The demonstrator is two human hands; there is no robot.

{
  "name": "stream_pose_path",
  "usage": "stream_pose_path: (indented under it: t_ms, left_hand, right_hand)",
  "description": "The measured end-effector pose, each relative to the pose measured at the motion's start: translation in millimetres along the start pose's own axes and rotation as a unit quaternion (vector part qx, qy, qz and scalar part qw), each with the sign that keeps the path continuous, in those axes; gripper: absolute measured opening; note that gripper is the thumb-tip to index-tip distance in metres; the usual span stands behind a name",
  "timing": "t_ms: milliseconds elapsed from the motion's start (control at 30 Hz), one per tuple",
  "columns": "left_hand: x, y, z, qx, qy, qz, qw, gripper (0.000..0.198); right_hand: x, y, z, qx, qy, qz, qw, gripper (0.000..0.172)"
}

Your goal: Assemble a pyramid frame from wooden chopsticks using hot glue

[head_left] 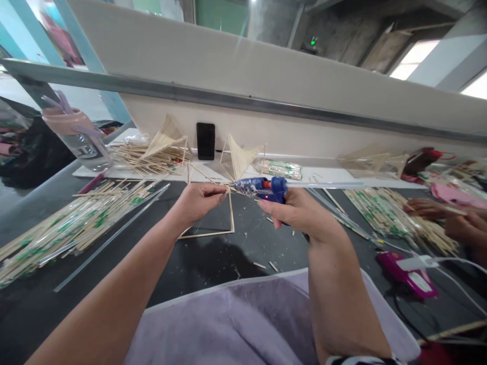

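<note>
My right hand (291, 207) is closed around a blue hot glue gun (262, 187), whose nozzle points left. A clear glue stick (327, 185) juts out behind the gun. Opposite it, my left hand (200, 203) pinches a corner of a small frame made of thin wooden sticks (232, 215). The nozzle is at or very close to that corner; I cannot tell if it touches. Part of the frame is hidden behind my left hand, and its lower edge lies near the dark tabletop (213, 263).
Bagged sticks (87, 218) lie at left with a loose glue stick (114, 238). Finished-looking stick models (241, 157), a phone (206, 141) and a bottle (81, 137) stand along the back. At right are a magenta power strip (407, 276), cables and another person's hands (456, 215).
</note>
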State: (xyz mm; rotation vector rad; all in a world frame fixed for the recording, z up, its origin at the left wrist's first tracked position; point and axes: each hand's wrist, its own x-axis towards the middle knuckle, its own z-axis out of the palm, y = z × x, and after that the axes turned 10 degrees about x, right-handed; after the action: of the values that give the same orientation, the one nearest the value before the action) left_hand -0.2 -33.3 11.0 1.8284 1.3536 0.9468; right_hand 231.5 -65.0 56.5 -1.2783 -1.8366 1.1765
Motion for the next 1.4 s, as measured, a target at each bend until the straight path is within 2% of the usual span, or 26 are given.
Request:
stream_pose_path:
  t_ms: [367, 567, 933, 1067, 1167, 1400]
  left_hand:
    - [0.4, -3.9, -0.2, 0.017, 0.002, 0.005, 1.0, 0.03]
    - [-0.5, -1.1, -0.3, 0.008, -0.005, 0.003, 1.0, 0.03]
    - [0.0, -2.0, 0.0, 0.011, 0.0, 0.006, 1.0, 0.03]
    - [-0.4, 0.9, 0.3, 0.03, 0.019, -0.003, 0.999, 0.029]
    - [-0.3, -0.8, 0.7, 0.017, 0.013, 0.004, 1.0, 0.029]
    - [-0.2, -3.4, 1.2, 0.007, 0.002, 0.004, 1.0, 0.03]
  right_hand:
    - [0.3, -1.0, -0.5, -0.016, -0.013, 0.006, 1.0, 0.038]
    - [-0.1, -1.8, -1.2, -0.017, -0.017, 0.01, 1.0, 0.033]
    - [-0.2, 3.4, -4.6, -0.023, -0.006, 0.004, 1.0, 0.04]
    - [-1.9, -2.8, 1.7, -0.017, -0.014, -0.002, 1.0, 0.038]
    - [-0.6, -4.2, 4.2, -0.024, -0.02, 0.003, 1.0, 0.035]
    - [0.7, 2.9, -5.4, -0.009, -0.033, 0.021, 0.999, 0.032]
